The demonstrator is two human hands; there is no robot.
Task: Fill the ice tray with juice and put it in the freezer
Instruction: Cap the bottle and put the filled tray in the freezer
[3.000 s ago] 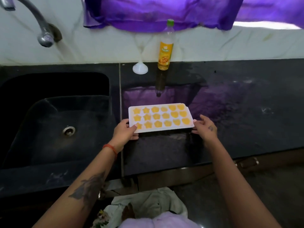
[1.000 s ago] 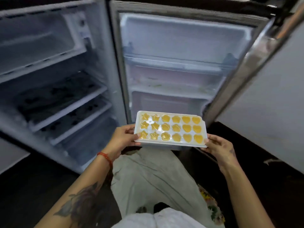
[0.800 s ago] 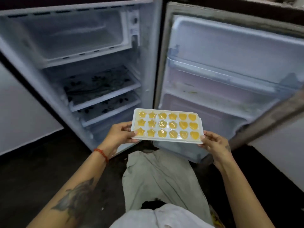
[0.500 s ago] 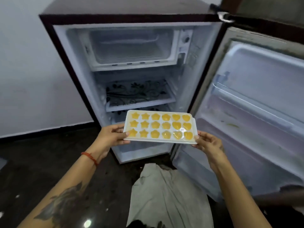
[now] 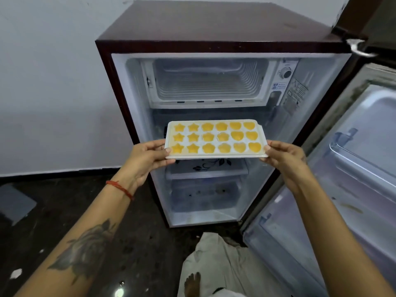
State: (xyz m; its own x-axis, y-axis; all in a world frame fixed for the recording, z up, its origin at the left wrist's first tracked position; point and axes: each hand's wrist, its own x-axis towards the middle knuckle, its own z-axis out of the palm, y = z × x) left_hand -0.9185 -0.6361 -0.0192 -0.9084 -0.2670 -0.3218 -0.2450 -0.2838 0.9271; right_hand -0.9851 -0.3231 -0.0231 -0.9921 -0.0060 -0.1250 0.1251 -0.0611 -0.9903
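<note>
White wall behind an open fridge (image 5: pixel 214 28). Left hand (image 5: pixel 145 159) and right hand (image 5: pixel 285 157) pinch the filled ice tray's (image 5: pixel 215 139) ends, below the freezer box (image 5: pixel 209 80). Advice: raise it level, slide in slowly.

Plain pale wall (image 5: pixel 53 82) fills the upper left of the frame, with a dark skirting strip (image 5: pixel 53 173) along its base. Floor (image 5: pixel 53 221) is dark and glossy, a small bright light glare (image 5: pixel 119 293) bouncing off it near the bottom edge. A grey flat thing (image 5: pixel 15 203) lies at the far left, can't tell what it is. Light overall is soft and a bit dim.
</note>
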